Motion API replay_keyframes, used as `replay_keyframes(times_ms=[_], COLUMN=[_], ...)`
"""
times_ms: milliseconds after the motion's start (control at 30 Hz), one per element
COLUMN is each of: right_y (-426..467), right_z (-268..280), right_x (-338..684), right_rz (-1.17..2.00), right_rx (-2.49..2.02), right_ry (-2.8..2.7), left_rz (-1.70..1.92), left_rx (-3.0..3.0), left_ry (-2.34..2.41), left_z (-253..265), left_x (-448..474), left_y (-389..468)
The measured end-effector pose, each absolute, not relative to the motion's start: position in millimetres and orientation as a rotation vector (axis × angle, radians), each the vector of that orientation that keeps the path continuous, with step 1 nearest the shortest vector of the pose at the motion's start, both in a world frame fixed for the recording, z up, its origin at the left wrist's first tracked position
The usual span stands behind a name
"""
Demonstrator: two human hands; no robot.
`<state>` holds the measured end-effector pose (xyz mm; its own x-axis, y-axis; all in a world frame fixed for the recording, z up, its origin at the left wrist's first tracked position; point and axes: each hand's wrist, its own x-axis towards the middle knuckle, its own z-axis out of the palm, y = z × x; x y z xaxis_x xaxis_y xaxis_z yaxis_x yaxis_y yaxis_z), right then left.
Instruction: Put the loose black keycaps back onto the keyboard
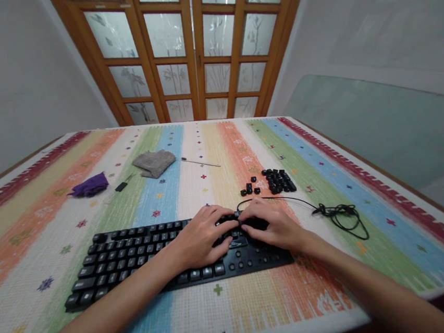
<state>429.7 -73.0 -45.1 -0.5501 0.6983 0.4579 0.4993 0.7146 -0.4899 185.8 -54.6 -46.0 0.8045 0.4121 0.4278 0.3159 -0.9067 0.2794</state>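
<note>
A black keyboard [136, 258] lies across the striped tablecloth in front of me; keys at its right end have lost their caps, leaving bare switches. My left hand [203, 236] rests over the keyboard right of its middle, fingers apart and curved, index fingertip at the top row. From the other side my right hand [272, 224] reaches in, index finger and thumb bent close together beside the left fingertips. Whatever small thing lies between those fingertips is too dark to make out. Behind the keyboard sit loose black keycaps [280, 181], most in a tight block, several scattered to its left.
A coiled black cable [344, 215] lies right of the keyboard. Farther back are a thin brush-like stick [201, 162], a grey cloth [154, 163], a purple cloth [89, 185] and a small black piece with wire [121, 186]. Glazed wooden doors [191, 54] stand beyond the table.
</note>
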Motion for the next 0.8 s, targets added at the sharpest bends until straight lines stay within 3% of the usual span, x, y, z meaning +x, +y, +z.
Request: replay_keyframes(times_ms=[800], right_y=[-74], right_z=[-39], right_x=[421], right_rz=[0.299], right_rx=[-0.974], right_ry=[-2.347], left_rz=[0.623], left_rx=[2.902], left_ry=[0.574], left_z=[-46], left_x=[187], left_y=[-55])
